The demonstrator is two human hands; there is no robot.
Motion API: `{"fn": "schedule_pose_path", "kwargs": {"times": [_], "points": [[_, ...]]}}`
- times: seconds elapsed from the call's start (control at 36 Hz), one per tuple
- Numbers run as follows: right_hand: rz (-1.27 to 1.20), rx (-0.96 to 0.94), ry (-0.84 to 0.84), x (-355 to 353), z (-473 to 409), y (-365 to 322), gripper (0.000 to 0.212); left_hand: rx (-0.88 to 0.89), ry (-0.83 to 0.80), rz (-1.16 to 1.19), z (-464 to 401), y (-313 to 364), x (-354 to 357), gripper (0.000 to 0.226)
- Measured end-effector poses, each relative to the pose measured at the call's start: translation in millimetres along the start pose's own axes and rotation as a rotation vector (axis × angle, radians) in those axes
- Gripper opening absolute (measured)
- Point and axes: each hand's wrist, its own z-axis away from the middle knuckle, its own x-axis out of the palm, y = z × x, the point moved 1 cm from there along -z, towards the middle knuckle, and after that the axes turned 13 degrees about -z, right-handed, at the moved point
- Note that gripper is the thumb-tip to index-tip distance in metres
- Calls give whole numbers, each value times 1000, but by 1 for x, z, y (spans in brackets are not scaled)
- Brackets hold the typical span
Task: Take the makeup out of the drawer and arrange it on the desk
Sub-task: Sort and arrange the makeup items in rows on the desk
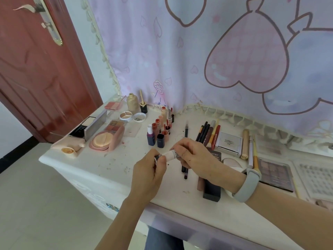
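Over the white desk point(111, 170), both forearms reach in from six o'clock, left hand point(150, 175) and right hand point(195, 156) each pinching one end of a pale makeup tube point(168, 155) held level between them.

A dark red wooden door point(36, 78) with a brass lever handle point(30, 8) stands at left — beside it hangs a lilac heart-printed curtain point(216, 51) above pale floor tiles point(36, 204).
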Motion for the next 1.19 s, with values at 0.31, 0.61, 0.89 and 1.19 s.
{"fn": "schedule_pose_path", "kwargs": {"times": [0.31, 0.61, 0.89, 1.19], "points": [[102, 87, -127, -6, -12, -5, 24, -107, -101, 181, -10, -12, -5, 42], [367, 52, -229, -11, -13, -3, 44, -150, -121, 192, -3, -21, -11, 44], [621, -44, -167, -16, -21, 8, 37, -183, -331, 248, -13, -26, -13, 22], [694, -282, -28, -53, -32, 0, 25, -276, -369, 377, -15, -48, -36, 14]]}}
